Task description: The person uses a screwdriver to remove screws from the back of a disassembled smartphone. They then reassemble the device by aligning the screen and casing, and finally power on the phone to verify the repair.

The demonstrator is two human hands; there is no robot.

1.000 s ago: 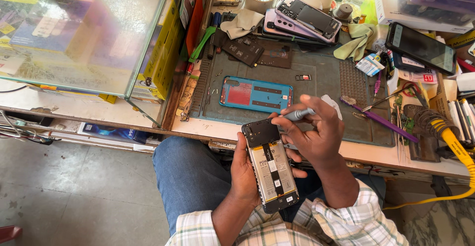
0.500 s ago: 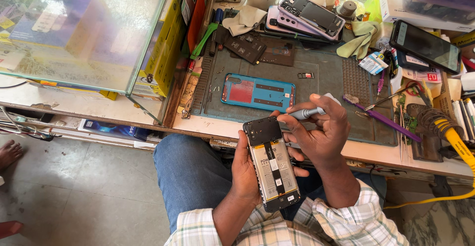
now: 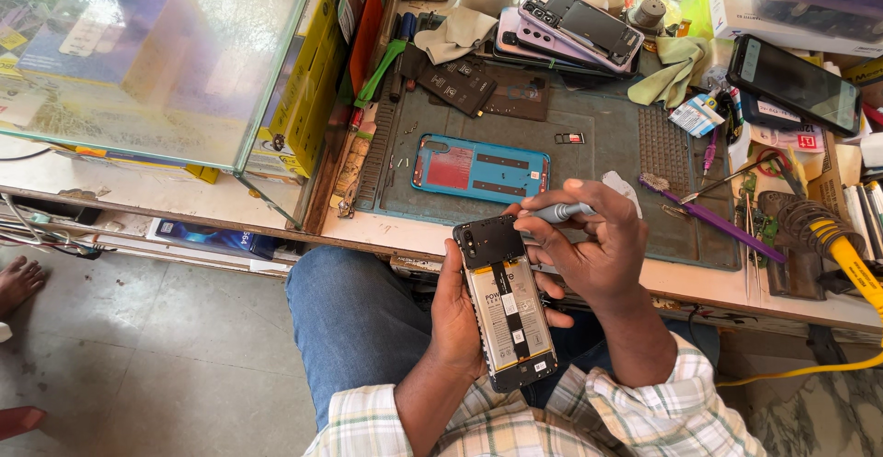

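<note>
Near the cluttered desk [image 3: 515, 232], your left hand [image 3: 457, 314] grips an opened black phone [image 3: 504, 302]; your right hand [image 3: 589, 250] pinches a grey metal screwdriver [image 3: 559, 211].

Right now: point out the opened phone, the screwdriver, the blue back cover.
opened phone [image 3: 509, 328], head view, on its battery.
screwdriver [image 3: 563, 211], head view, on its grey handle.
blue back cover [image 3: 478, 168], head view, on its inner face.

Cluttered bench [image 3: 589, 236] ahead; open floor [image 3: 138, 365] leftward.
</note>
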